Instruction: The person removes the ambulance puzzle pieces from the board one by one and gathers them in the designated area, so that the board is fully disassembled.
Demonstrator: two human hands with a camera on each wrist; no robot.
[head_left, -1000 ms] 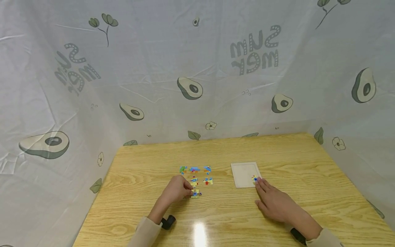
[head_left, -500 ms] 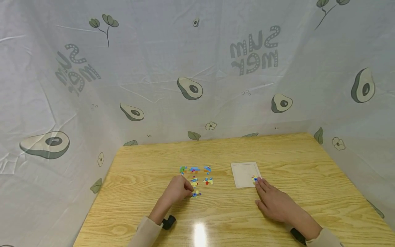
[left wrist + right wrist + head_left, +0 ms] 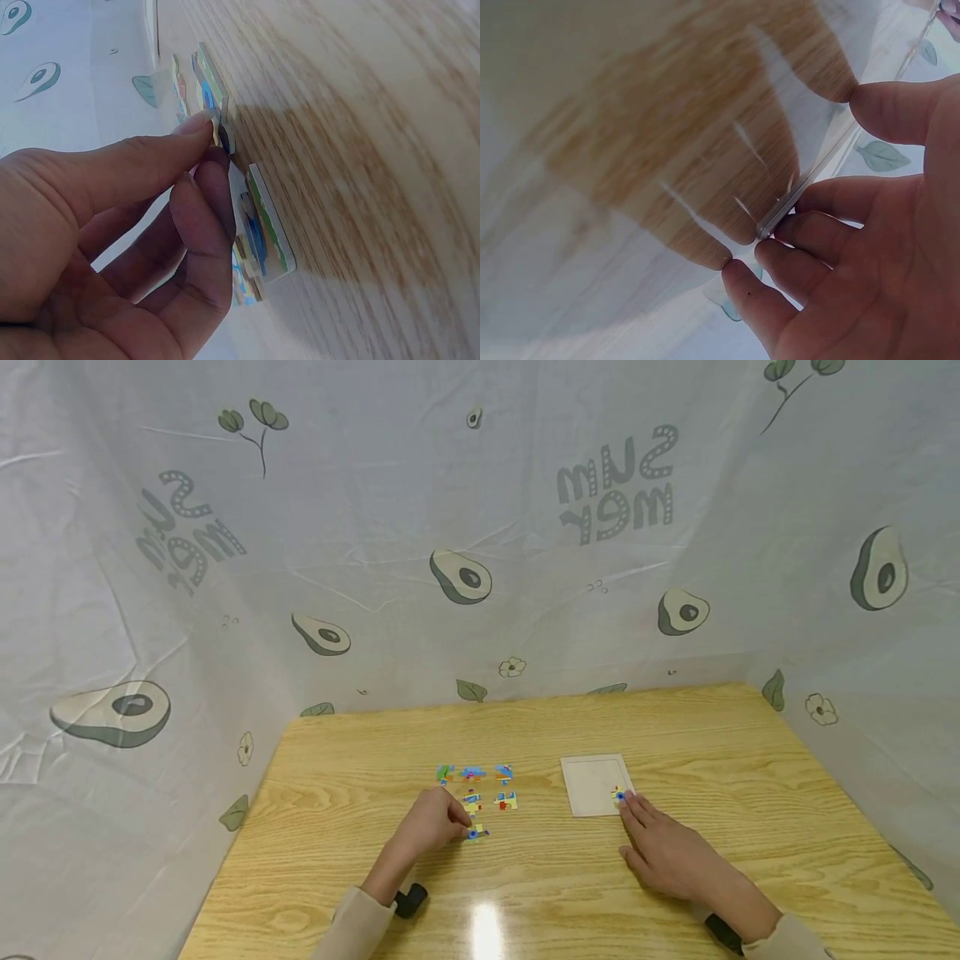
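Note:
My left hand [image 3: 433, 820] pinches a small jigsaw puzzle piece [image 3: 474, 834] with a blue round shape on it. In the left wrist view, thumb and forefinger meet on that puzzle piece [image 3: 223, 140], low over the table; another puzzle piece [image 3: 274, 229] lies by the curled fingers, hidden behind the hand in the head view. To the right, my right hand [image 3: 666, 850] lies with fairly straight fingers, their tips at the near right corner of a square white puzzle tray [image 3: 588, 781]. One puzzle piece [image 3: 617, 794] sits in that corner, right by the fingertips.
Beyond the left hand, several loose pieces lie in rows, among them a green one [image 3: 445, 772], a blue one [image 3: 505, 772] and a yellow and red one [image 3: 506, 801]. The wood-grain table [image 3: 540, 885] ends at a printed curtain [image 3: 390, 635] at the back and sides.
The piece under my left fingers lay flat a second ago; it now looks tilted and turned in the pinch. My right hand and the tray have stayed in place.

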